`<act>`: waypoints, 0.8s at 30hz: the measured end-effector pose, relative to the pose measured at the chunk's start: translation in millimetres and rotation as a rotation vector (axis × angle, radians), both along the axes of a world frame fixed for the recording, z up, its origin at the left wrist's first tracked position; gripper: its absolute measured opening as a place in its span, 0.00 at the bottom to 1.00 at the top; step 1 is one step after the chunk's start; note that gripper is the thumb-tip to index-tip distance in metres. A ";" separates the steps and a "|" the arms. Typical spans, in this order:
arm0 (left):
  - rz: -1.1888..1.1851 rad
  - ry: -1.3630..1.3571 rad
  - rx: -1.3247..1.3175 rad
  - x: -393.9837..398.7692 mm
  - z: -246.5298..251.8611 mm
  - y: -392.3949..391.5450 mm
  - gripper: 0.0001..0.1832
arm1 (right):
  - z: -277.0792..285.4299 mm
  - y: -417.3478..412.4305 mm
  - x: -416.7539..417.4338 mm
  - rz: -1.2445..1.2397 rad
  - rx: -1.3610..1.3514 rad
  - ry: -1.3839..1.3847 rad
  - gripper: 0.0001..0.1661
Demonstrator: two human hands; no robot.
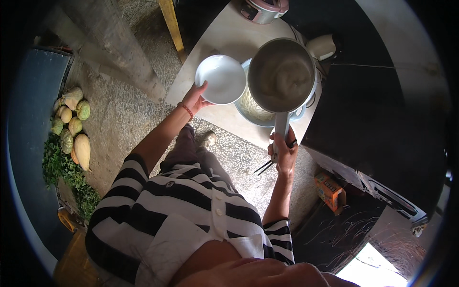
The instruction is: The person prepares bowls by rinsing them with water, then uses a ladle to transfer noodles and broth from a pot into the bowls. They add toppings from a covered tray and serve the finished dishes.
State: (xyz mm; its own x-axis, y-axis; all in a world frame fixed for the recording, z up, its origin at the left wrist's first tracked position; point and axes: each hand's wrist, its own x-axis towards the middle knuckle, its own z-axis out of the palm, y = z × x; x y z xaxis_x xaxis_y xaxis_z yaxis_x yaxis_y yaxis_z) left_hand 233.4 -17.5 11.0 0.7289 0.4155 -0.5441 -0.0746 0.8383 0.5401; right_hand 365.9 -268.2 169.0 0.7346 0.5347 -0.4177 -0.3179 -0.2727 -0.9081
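A white bowl (223, 80) is held by its near left rim in my left hand (195, 99), thumb over the edge. The inside of the bowl shows nothing but its pale surface. My right hand (285, 152) grips the light handle (281, 129) of a deep grey metal pan (265, 68). Dark chopsticks (264, 167) stick out below that same hand. The pan hangs over a light blue basin (252, 122) and hides much of it. Pale noodles (252, 106) show in the basin's uncovered part. Whether the pan holds cloudy liquid or only reflections, I cannot tell.
Beneath the basin is a pale tabletop (226, 39) with a pink rice cooker (264, 10) at its far end. A cream-coloured appliance (321, 47) stands beside a dark counter (362, 107). Squashes (82, 150) and leafy greens (77, 183) lie on the floor at left; an orange box (328, 192) is at right.
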 end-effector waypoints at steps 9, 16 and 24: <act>-0.011 -0.025 0.005 27.1 8.0 -32.5 0.28 | 15.8 -9.5 -16.8 0.169 -0.101 -0.116 0.28; -0.022 -0.044 -0.018 25.0 9.8 -46.1 0.31 | 4.2 -19.2 -23.9 0.360 -0.247 -0.497 0.30; 0.039 -0.042 -0.007 2.5 7.4 -44.9 0.31 | 11.5 -1.7 -28.5 0.467 -0.213 -0.918 0.31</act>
State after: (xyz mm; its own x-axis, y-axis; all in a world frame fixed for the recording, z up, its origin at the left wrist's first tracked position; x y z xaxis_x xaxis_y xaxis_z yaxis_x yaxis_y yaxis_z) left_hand 236.0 -62.4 18.4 0.7341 0.4408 -0.5166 -0.1299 0.8378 0.5303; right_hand 337.4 -269.9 180.6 0.5568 0.8272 0.0762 0.6458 -0.3734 -0.6659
